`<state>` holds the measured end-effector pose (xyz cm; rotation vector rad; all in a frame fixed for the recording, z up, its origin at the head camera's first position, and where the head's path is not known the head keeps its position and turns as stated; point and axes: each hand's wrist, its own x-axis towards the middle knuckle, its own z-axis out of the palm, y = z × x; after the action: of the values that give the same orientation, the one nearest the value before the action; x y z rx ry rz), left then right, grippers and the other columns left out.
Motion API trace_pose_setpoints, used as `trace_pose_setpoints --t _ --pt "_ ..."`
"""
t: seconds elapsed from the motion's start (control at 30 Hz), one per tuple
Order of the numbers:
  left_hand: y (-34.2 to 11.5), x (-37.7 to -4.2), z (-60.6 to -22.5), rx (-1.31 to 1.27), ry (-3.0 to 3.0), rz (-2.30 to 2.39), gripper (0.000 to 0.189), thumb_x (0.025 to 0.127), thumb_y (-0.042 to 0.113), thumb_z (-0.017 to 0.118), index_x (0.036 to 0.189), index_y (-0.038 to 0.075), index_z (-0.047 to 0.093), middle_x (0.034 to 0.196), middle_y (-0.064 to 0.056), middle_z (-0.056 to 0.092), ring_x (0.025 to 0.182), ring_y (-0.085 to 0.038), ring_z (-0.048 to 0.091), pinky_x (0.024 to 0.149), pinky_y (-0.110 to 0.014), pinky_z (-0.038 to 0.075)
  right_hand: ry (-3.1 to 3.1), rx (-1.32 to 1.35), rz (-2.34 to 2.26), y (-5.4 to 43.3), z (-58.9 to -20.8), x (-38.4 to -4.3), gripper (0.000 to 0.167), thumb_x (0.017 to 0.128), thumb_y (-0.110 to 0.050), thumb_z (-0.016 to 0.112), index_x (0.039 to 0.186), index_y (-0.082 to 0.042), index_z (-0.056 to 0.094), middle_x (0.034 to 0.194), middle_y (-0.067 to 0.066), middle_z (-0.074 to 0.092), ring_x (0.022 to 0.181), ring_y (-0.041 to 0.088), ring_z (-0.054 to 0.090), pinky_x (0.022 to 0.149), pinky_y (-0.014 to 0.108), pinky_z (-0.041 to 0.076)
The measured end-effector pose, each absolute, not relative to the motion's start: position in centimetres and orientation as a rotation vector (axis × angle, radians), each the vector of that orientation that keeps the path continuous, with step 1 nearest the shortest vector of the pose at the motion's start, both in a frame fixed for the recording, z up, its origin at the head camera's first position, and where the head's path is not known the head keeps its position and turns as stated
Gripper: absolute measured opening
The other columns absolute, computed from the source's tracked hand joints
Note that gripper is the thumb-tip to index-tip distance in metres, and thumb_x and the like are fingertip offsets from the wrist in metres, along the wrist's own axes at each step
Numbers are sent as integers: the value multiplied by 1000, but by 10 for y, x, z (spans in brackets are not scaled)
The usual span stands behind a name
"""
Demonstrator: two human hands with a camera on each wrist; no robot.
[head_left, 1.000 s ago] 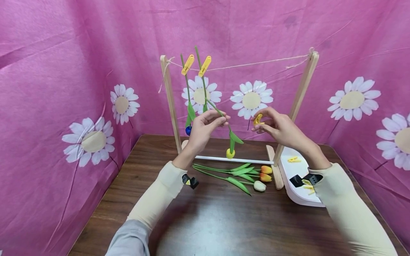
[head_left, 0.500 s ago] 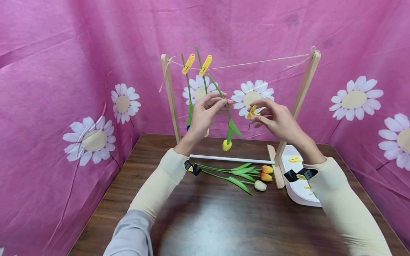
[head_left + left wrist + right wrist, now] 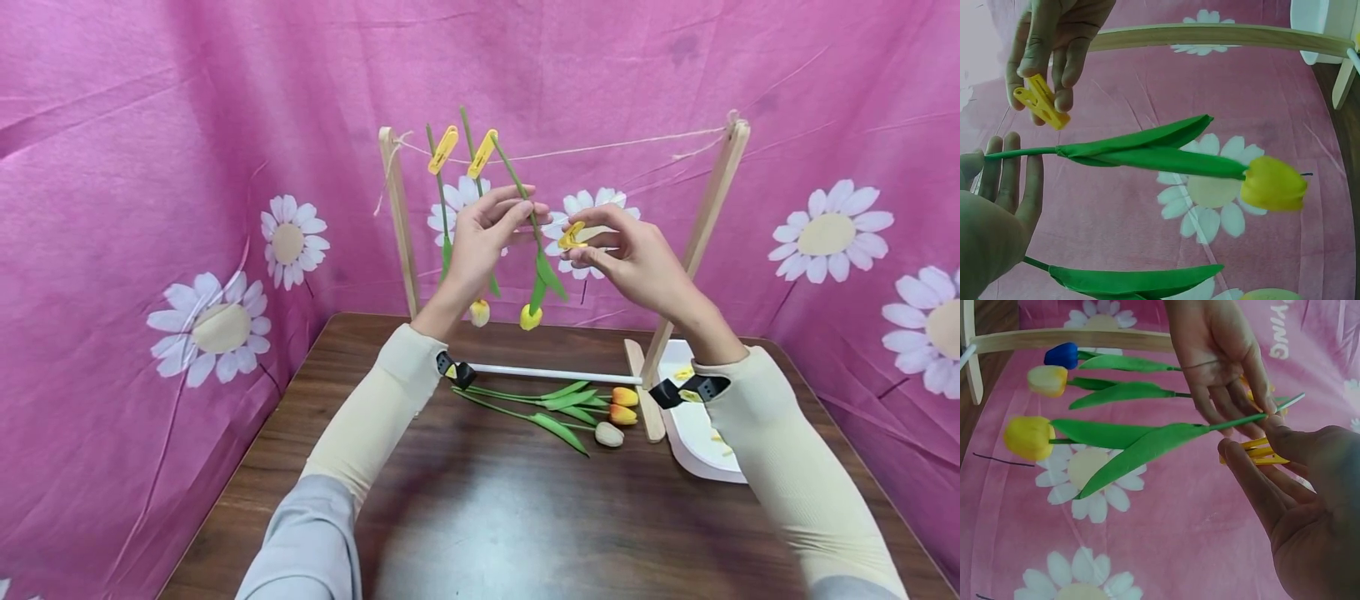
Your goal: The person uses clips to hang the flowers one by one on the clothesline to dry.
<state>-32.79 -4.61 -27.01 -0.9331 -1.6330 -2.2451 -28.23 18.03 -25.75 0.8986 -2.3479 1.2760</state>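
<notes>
My left hand (image 3: pixel 480 242) pinches the stem of a yellow tulip (image 3: pixel 530 317), which hangs head down with its stem end up near the string (image 3: pixel 600 147). Close to its right, my right hand (image 3: pixel 633 258) holds a yellow clothespin (image 3: pixel 1043 102) between thumb and fingers. Two more yellow clothespins (image 3: pixel 444 150) sit on the string at its left part, each with a green stem. From these hang a blue tulip (image 3: pixel 1061 355) and a cream-yellow tulip (image 3: pixel 479 313). The blue one is hidden in the head view behind my left arm.
Wooden posts (image 3: pixel 705 225) carry the string, with a white rod (image 3: pixel 555 373) low between them. On the table (image 3: pixel 480 517) lie orange tulips (image 3: pixel 623 416) and a white tulip (image 3: pixel 609 434). A white tray (image 3: pixel 697 446) with clothespins stands right, partly under my right forearm.
My left hand has risen with the yellow tulip, bringing its stem end up to string height. My right hand has moved left and up with the clothespin, closer to the stem.
</notes>
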Motion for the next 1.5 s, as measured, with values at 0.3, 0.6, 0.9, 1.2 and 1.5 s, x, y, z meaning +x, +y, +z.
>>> trace_pose_setpoints --t 0.3,0.6,0.9,1.2,1.5 --pt "-44 -333 -265 -796 -1631 -2253 26 106 6 64 129 -5 71 102 -8 82 100 -21 79 97 -44 64 -2170 857 1277 169 -243 -288 28 99 4 71 126 6 67 107 30 77 76 -2 76 64 20 63" --pt "-40 -336 -262 -711 -1632 -2170 27 106 10 67 129 -2 73 110 -19 80 95 -15 80 92 -39 66 -2000 683 1354 147 -210 -297 13 98 -1 75 110 2 73 87 -6 80 65 5 70 47 22 55" --pt "-33 -337 -257 -626 -1635 -2122 28 105 8 67 130 -5 72 113 -22 79 95 -18 80 95 -46 64 -1884 661 1594 124 -178 -311 6 96 -1 78 94 -7 75 86 -4 79 48 9 62 37 21 44" --pt "-26 -334 -254 -547 -1608 -2083 25 106 5 63 128 -5 72 114 -25 78 96 -22 80 96 -50 63 -1884 564 1759 109 -162 -325 9 94 -3 81 88 -8 76 81 0 76 39 11 55 33 23 42" --pt "-24 -331 -253 -473 -1606 -2063 24 107 5 62 125 -7 72 114 -25 78 94 -21 80 93 -45 64 -2005 483 1750 99 -167 -333 7 94 -5 81 90 -10 77 78 -1 73 36 10 54 33 23 43"
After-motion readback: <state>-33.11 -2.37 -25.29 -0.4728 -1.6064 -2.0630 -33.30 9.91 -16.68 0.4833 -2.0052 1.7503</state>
